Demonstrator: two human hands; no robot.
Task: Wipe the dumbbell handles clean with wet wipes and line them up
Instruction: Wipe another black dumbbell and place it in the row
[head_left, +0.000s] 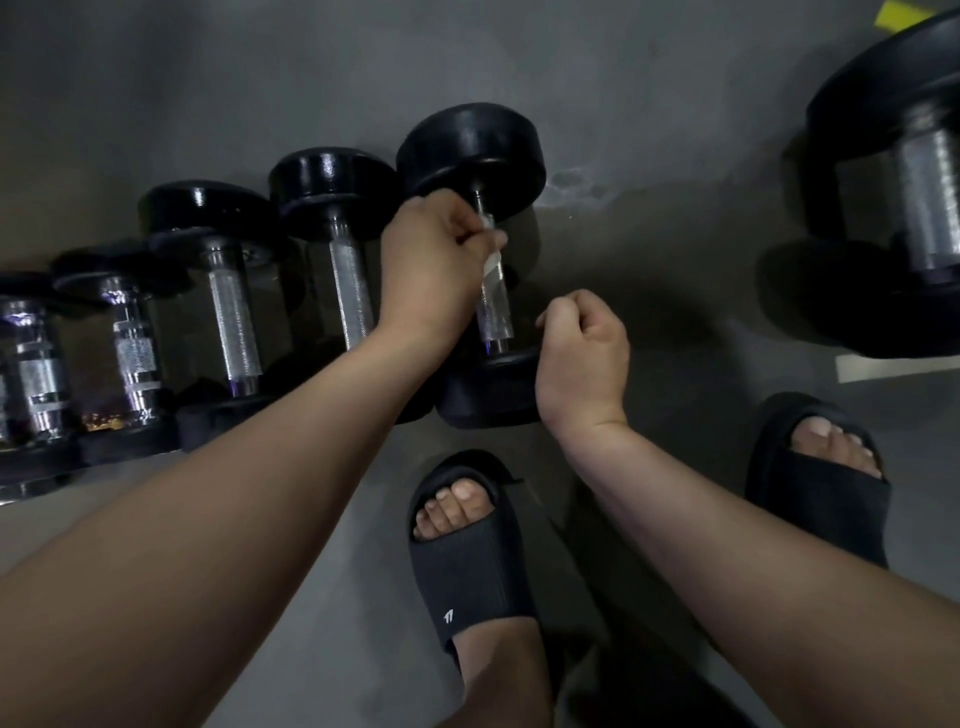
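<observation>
Several black dumbbells with knurled steel handles lie side by side in a row on the grey floor. The rightmost dumbbell (493, 312) of the row is the one under my hands. My left hand (434, 265) pinches a white wet wipe (491, 254) against the upper part of its handle. My right hand (582, 348) hovers in a fist beside the near black head of that dumbbell; whether it touches the head I cannot tell. The neighbouring dumbbell (348, 291) lies just left of my left wrist.
A much larger dumbbell (914, 208) lies apart at the right edge, with a white strip (883, 366) on the floor below it. My two feet in black slides (472, 561) stand on the floor near the row. A yellow object (896, 13) shows at the top right.
</observation>
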